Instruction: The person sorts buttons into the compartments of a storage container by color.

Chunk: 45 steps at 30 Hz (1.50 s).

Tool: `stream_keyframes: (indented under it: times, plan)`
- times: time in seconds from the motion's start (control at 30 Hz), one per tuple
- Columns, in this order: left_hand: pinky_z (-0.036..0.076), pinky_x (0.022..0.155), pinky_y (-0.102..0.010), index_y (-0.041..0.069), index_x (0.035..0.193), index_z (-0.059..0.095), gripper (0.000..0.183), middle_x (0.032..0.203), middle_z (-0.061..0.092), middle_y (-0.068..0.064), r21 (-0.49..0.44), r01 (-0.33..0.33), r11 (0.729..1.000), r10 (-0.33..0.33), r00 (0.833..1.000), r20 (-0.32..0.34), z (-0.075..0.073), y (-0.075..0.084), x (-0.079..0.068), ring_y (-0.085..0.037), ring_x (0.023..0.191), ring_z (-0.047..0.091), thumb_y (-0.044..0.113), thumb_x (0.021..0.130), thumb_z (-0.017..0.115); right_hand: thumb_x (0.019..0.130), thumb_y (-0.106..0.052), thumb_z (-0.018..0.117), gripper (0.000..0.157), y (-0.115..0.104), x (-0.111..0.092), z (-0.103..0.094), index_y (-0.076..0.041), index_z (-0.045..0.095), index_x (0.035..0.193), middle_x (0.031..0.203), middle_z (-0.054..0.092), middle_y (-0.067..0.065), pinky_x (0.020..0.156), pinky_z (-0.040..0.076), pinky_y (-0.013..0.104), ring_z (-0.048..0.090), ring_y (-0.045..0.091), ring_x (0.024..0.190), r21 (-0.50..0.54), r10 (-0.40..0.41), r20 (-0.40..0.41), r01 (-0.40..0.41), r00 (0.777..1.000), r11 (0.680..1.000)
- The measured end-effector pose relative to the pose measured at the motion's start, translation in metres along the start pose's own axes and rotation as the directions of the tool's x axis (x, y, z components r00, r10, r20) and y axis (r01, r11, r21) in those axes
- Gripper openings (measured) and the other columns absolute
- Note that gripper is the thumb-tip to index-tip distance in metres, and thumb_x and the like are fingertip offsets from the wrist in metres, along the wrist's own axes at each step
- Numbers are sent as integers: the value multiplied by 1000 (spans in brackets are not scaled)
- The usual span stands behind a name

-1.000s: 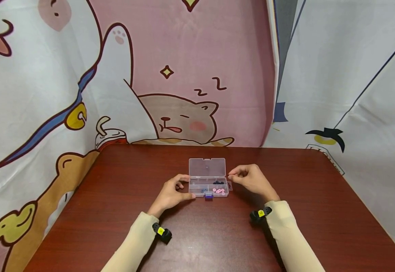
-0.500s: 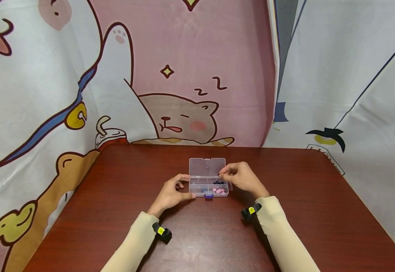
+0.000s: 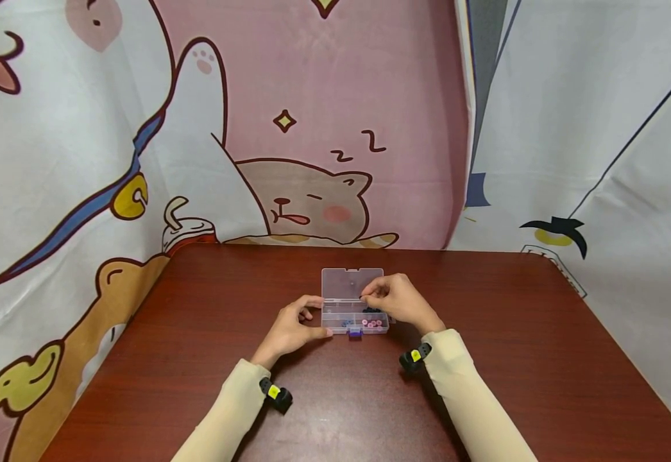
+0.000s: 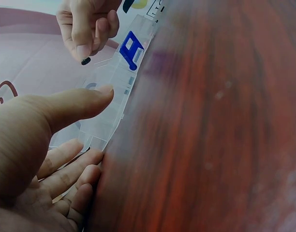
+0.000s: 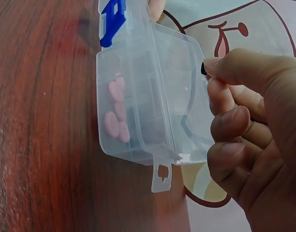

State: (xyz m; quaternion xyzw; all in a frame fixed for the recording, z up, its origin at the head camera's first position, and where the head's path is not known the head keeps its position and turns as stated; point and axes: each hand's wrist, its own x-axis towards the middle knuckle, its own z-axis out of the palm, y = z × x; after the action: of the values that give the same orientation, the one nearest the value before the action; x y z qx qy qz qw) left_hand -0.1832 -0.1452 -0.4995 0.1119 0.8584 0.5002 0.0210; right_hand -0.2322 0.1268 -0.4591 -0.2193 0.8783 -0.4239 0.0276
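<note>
A clear plastic compartment box [image 3: 335, 331] stands on the table with its lid [image 3: 338, 282] raised at the back. Pink beads [image 3: 372, 324] lie in its front right compartment, dark beads [image 3: 372, 310] behind them and a few blue ones [image 3: 347, 323] to their left. My left hand [image 3: 290, 328] holds the box's left end, thumb at the front corner and fingers at the back one. Between thumb and forefinger my right hand [image 3: 400, 300] pinches a small black bead [image 4: 85, 61], above the rear compartments. The pinched bead is tiny in the head view.
The box has a blue latch [image 3: 355, 333] at its front and a clear hanging tab [image 5: 161, 181] on its right end. Beneath is a brown wooden table [image 3: 335, 410]. A cartoon-print cloth [image 3: 312, 128] hangs behind it.
My right hand has moved left, from beside the box's right end to above its rear compartments, still pinching the black bead. My left hand and the box have stayed put.
</note>
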Motion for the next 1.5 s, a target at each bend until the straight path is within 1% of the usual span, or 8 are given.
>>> stream_keyframes:
  times: [0.17,0.3,0.53,0.77,1.03,1.1,1.33,1.5]
  plan:
    - [47,87,-36,12,132,64,66,127,70,-7,-3,-7,1000,7,1000,2,0,0,1,-21,97,59,23,74,93,91,-19,78,7,-2,1,1,-12,79,91,80,71,0,61,53,27,59,15,70,-14,25,13,-25,1000,1000]
    - [47,88,-37,12,132,64,66,127,69,-6,1,-4,1000,4,1000,1,0,0,1,-21,97,59,23,74,94,91,-19,79,7,-3,1,2,-13,78,92,81,71,0,59,52,28,58,16,69,-13,43,16,-43,999,999]
    - [47,89,-38,13,132,64,66,127,69,-6,-2,-5,1000,5,1000,1,1,0,1,-22,98,59,22,74,93,89,-17,80,4,0,-1,-2,-16,78,93,79,69,0,55,50,27,58,16,68,-21,27,6,-27,1000,999]
    - [47,90,-38,16,132,65,65,127,69,-4,-7,6,1000,-6,1000,5,0,1,0,-21,99,59,22,74,93,90,-16,79,6,1,-6,-12,-16,76,96,80,67,2,54,49,27,57,18,68,-17,18,-1,-18,1000,1000]
    - [47,91,-38,16,132,65,65,128,69,-4,-10,6,1000,-6,1000,6,1,0,1,-20,99,59,22,74,94,89,-17,80,10,10,-14,-26,-12,78,98,78,67,1,57,49,26,58,19,70,-38,1,-40,-3,999,999]
    - [47,90,-38,16,132,65,65,127,69,-4,-8,6,1000,-6,1000,4,1,0,0,-20,99,59,22,74,93,89,-17,80,12,12,-17,-30,-11,78,99,78,68,0,58,49,26,58,18,71,-48,10,-48,-12,999,999]
    - [47,90,-38,16,132,65,65,127,69,-4,-4,5,1000,-5,1000,0,0,0,-1,-20,98,58,22,74,93,88,-18,82,10,24,-25,-39,-15,77,96,78,67,1,59,49,26,58,17,70,-96,35,-81,-43,996,994]
    - [47,90,-38,15,132,64,65,128,69,-4,-1,0,1000,0,1000,9,0,0,-1,-21,99,58,22,74,93,88,-18,82,11,35,-31,-44,-14,77,96,78,66,1,58,50,26,57,16,68,-100,65,-89,-74,994,992]
